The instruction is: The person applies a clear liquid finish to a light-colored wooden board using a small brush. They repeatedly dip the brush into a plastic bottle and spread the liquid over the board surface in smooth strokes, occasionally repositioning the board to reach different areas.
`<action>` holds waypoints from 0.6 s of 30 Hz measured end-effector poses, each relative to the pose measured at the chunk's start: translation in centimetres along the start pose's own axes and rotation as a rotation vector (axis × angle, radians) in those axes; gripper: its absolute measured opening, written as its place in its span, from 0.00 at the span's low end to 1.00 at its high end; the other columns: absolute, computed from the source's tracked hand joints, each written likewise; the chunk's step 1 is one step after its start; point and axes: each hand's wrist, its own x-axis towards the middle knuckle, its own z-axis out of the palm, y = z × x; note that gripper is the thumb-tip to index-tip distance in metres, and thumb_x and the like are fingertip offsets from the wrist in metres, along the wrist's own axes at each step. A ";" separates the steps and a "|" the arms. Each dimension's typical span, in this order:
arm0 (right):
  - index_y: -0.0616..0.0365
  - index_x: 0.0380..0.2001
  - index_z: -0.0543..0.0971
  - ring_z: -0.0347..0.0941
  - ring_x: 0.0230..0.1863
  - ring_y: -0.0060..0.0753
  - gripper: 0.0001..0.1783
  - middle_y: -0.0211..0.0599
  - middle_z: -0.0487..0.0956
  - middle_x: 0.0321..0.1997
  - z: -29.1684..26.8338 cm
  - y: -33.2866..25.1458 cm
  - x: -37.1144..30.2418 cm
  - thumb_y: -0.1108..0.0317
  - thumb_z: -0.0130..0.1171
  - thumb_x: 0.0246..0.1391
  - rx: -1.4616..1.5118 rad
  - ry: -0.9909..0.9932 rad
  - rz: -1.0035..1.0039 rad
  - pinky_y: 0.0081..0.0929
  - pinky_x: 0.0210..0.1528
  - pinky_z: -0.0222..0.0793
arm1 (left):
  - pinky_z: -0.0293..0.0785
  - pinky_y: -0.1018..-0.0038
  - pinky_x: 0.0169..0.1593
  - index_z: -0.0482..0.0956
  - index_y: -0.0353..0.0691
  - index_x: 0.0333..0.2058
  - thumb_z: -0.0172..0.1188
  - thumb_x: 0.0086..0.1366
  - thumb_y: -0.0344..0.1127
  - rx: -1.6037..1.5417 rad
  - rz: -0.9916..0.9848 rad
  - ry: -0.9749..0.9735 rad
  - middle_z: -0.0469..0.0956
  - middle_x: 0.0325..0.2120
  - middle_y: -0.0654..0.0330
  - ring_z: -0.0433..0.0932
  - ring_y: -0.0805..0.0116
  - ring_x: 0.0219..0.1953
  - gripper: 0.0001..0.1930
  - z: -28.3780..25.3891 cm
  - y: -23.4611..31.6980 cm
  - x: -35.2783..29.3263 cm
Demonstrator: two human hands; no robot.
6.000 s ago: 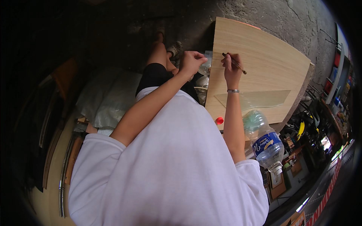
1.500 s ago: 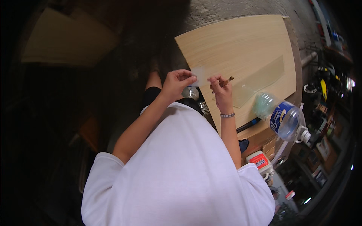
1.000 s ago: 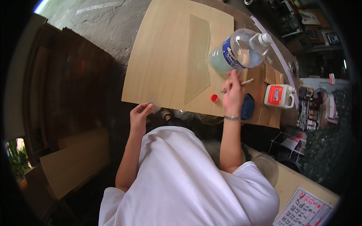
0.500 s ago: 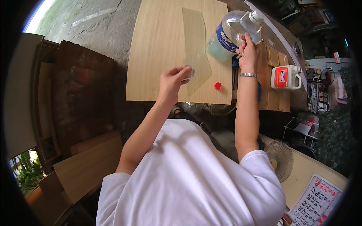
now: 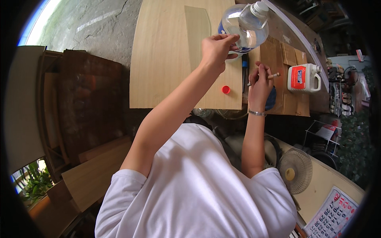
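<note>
A large clear plastic bottle (image 5: 256,33) with a white cap and blue label stands at the table's far right. My left hand (image 5: 216,49) is at its near left side, its fingers curled against the bottle; the fingertips are partly hidden. My right hand (image 5: 260,83), closer to me, has its fingers closed around a slim stick-like tool (image 5: 274,75) with a rounded brownish end. A thin clear sheet, seemingly glass (image 5: 197,29), lies on the pale wooden tabletop (image 5: 158,59), its near part hidden by my left hand and forearm. A small red cap (image 5: 225,89) lies near the right edge.
Flattened cardboard (image 5: 291,97) is right of the table, with a white jug with a red label (image 5: 303,78) on it. A dark tool with a blue part (image 5: 245,63) lies along the table's right edge. A fan (image 5: 295,170) stands at the lower right, near a calendar (image 5: 331,212).
My left hand has moved right and away from me, from above the clear sheet to the bottle. My right hand has left the bottle and come nearer me. The bottle has shifted slightly left and away.
</note>
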 end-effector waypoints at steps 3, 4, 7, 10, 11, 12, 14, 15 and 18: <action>0.61 0.36 0.77 0.60 0.19 0.10 0.08 0.21 0.68 0.20 -2.0 0.0 -0.5 0.68 0.53 0.66 -0.020 0.010 0.001 0.12 0.20 0.51 | 0.83 0.72 0.33 0.77 0.28 0.39 0.70 0.58 0.33 -0.018 0.027 -0.004 0.77 0.34 0.55 0.81 0.66 0.34 0.16 1.4 -0.2 1.2; 0.61 0.36 0.77 0.60 0.20 0.10 0.08 0.21 0.68 0.19 -2.5 -0.1 -0.6 0.68 0.53 0.66 -0.024 0.015 0.001 0.12 0.21 0.52 | 0.83 0.71 0.33 0.77 0.26 0.40 0.70 0.57 0.33 -0.010 0.031 0.001 0.77 0.34 0.54 0.82 0.65 0.33 0.18 1.7 -0.1 1.6; 0.61 0.36 0.77 0.61 0.20 0.10 0.08 0.21 0.68 0.19 -3.6 -0.1 -0.7 0.68 0.53 0.66 -0.016 0.025 0.006 0.12 0.21 0.52 | 0.84 0.70 0.34 0.77 0.25 0.44 0.69 0.59 0.33 0.016 0.057 -0.015 0.79 0.36 0.52 0.83 0.63 0.36 0.19 2.6 0.0 2.4; 0.61 0.37 0.77 0.58 0.19 0.10 0.08 0.21 0.68 0.18 -4.0 0.3 -0.8 0.68 0.53 0.66 -0.017 0.031 0.008 0.13 0.20 0.50 | 0.84 0.69 0.37 0.76 0.25 0.47 0.67 0.61 0.33 0.015 0.070 -0.080 0.80 0.39 0.50 0.83 0.62 0.39 0.20 2.7 0.4 2.6; 0.62 0.37 0.77 0.56 0.18 0.10 0.09 0.22 0.67 0.18 -4.0 0.7 -0.8 0.67 0.53 0.66 -0.045 0.033 0.002 0.13 0.20 0.49 | 0.84 0.70 0.38 0.76 0.25 0.47 0.66 0.61 0.33 0.037 0.109 -0.102 0.81 0.40 0.50 0.83 0.62 0.39 0.19 2.4 0.4 2.5; 0.62 0.37 0.77 0.54 0.17 0.11 0.10 0.22 0.66 0.17 -4.1 1.2 -0.8 0.66 0.52 0.66 -0.065 0.001 -0.025 0.14 0.20 0.47 | 0.83 0.70 0.39 0.76 0.26 0.47 0.66 0.62 0.33 0.066 0.131 -0.105 0.81 0.40 0.51 0.83 0.62 0.40 0.19 1.8 0.2 2.2; 0.62 0.37 0.77 0.55 0.17 0.10 0.10 0.22 0.68 0.19 -4.3 2.6 -0.9 0.66 0.53 0.66 -0.219 -0.039 -0.031 0.13 0.20 0.47 | 0.81 0.72 0.39 0.77 0.29 0.48 0.64 0.64 0.36 0.159 0.179 -0.111 0.82 0.39 0.54 0.83 0.63 0.40 0.19 -0.4 -0.5 1.4; 0.62 0.37 0.78 0.55 0.17 0.10 0.11 0.23 0.69 0.19 -4.5 3.5 -1.0 0.65 0.53 0.66 -0.292 -0.075 -0.045 0.12 0.21 0.47 | 0.80 0.72 0.38 0.78 0.31 0.48 0.64 0.64 0.38 0.221 0.132 -0.045 0.82 0.40 0.55 0.83 0.65 0.40 0.18 -2.3 -1.0 0.8; 0.63 0.38 0.79 0.69 0.25 0.20 0.14 0.30 0.75 0.23 -5.3 6.9 -0.5 0.63 0.50 0.67 -0.645 -0.254 0.029 0.20 0.29 0.64 | 0.77 0.73 0.38 0.79 0.37 0.49 0.62 0.66 0.43 0.329 0.065 0.133 0.82 0.39 0.58 0.82 0.68 0.38 0.18 -8.9 -3.7 -0.6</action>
